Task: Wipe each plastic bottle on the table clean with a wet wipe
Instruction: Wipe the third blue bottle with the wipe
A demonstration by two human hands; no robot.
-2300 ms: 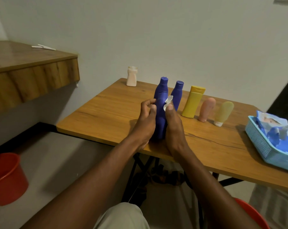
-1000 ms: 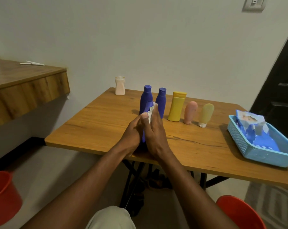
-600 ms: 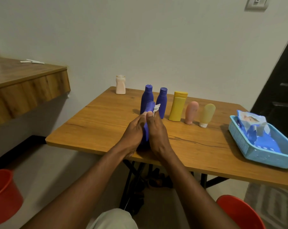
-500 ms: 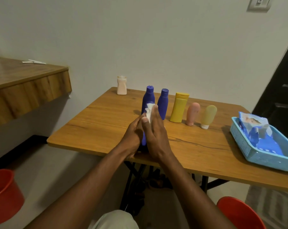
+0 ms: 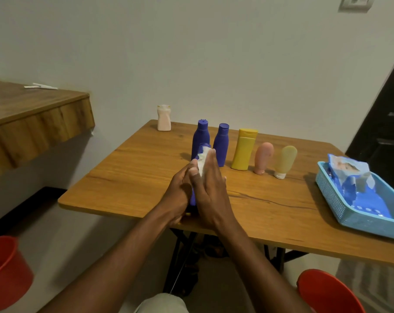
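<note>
Left hand [image 5: 179, 192] is gripping the blue bottle [image 5: 193, 198] at the tabletop's [image 5: 135, 177] near edge, steadying it, while the right hand [image 5: 211, 195] is pinching the wet wipe [image 5: 202, 163] round its top (probably so rubbing doesn't tip it).

A wooden counter [image 5: 33, 123] fills the left of the frame, thin white sticks [image 5: 41, 86] lying on top. A red bucket [image 5: 6, 269] sits lower left, a second bucket [image 5: 327, 292] lower right. Upper right is a wall switch [image 5: 354, 3]; a dark door [image 5: 385, 123] lines the right edge.
</note>
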